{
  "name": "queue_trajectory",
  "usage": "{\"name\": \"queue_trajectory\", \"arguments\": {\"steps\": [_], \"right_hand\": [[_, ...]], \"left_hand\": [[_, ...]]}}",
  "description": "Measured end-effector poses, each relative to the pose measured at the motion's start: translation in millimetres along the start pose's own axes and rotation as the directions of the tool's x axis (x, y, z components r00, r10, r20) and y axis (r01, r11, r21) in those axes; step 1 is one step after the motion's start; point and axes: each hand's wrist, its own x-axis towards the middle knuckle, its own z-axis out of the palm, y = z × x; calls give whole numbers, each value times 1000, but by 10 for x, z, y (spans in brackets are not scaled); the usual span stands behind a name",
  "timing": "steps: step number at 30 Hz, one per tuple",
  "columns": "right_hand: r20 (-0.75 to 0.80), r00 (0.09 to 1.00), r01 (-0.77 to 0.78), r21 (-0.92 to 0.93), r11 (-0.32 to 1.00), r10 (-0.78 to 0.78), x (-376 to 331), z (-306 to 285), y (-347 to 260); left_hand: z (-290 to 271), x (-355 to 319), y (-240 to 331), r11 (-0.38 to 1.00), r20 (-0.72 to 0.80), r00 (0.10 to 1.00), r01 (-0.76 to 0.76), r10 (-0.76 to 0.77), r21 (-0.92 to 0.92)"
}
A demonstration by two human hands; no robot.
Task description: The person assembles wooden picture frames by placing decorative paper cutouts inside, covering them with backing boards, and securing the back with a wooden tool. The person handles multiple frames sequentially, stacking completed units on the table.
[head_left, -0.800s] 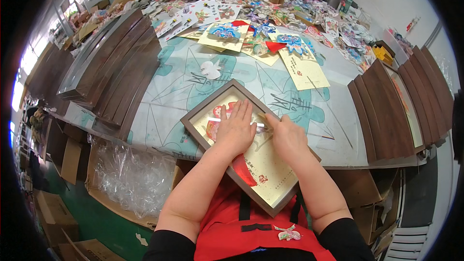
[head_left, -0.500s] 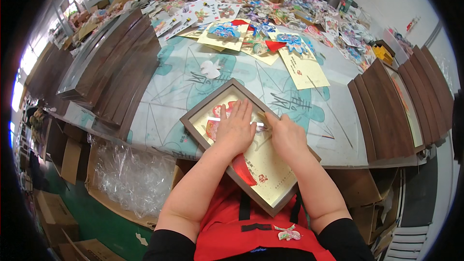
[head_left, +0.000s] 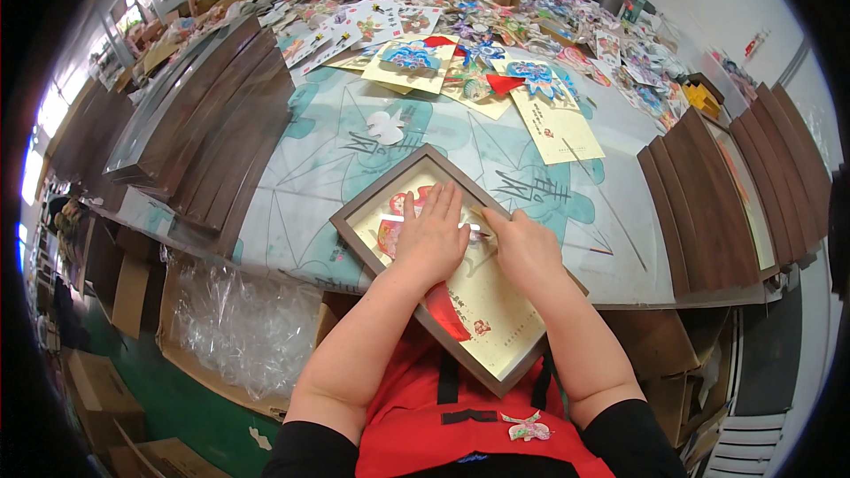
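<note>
Brown wooden picture frame (head_left: 368,200) with a yellow sheet and red paper-cut inside lies tilted at the bench's near edge, its lower corner hanging past the edge over the person's red apron (head_left: 416,425). Left hand (head_left: 431,235) flat on the sheet, fingers spread wide, holding nothing. Right hand (head_left: 524,248) pressed just beside it, fingers curled narrow; grip cannot be told. Stacked dark wooden frames (head_left: 208,124) along the bench's left edge, more (head_left: 735,195) at the right. Yellow cards with blue paper-cuts (head_left: 553,119) toward the far edge.
</note>
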Motion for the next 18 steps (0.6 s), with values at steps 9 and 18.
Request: {"name": "queue_trajectory", "arguments": {"steps": [9,18], "right_hand": [[-17,1000,-23,30,999,23,27,24,16],[25,999,-28,2,1000,28,40,12,30]], "left_hand": [[-8,5,-3,1000,-6,1000,-6,6,10],[-9,6,-12,1000,-3,1000,-6,6,4]]}}
